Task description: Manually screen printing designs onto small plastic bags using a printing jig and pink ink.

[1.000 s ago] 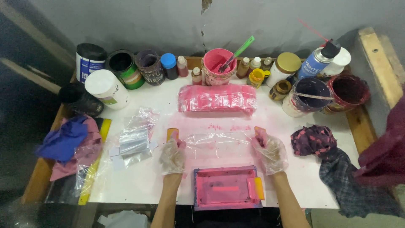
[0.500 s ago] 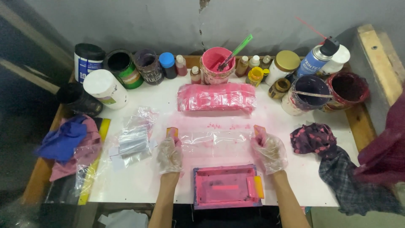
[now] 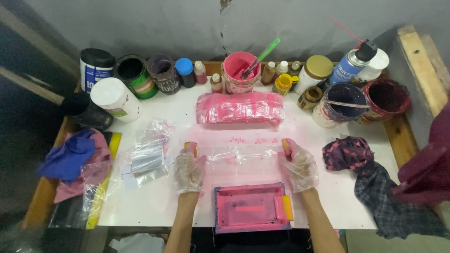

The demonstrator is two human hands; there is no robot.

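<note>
Nothing much is shifting since a second ago: my left hand (image 3: pixel 189 171) and right hand (image 3: pixel 298 165) are still pinching the ends of the clear plastic strip (image 3: pixel 240 153), apart, on the bench (image 3: pixel 154 206). Pink-stained bags (image 3: pixel 240 107) are lying behind; the pink screen frame (image 3: pixel 251 207) is waiting, unused.

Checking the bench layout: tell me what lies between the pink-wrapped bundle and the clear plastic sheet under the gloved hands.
In the head view, between the pink-wrapped bundle and the clear plastic sheet lies only white tabletop, dusted and spotted with pink.
</note>
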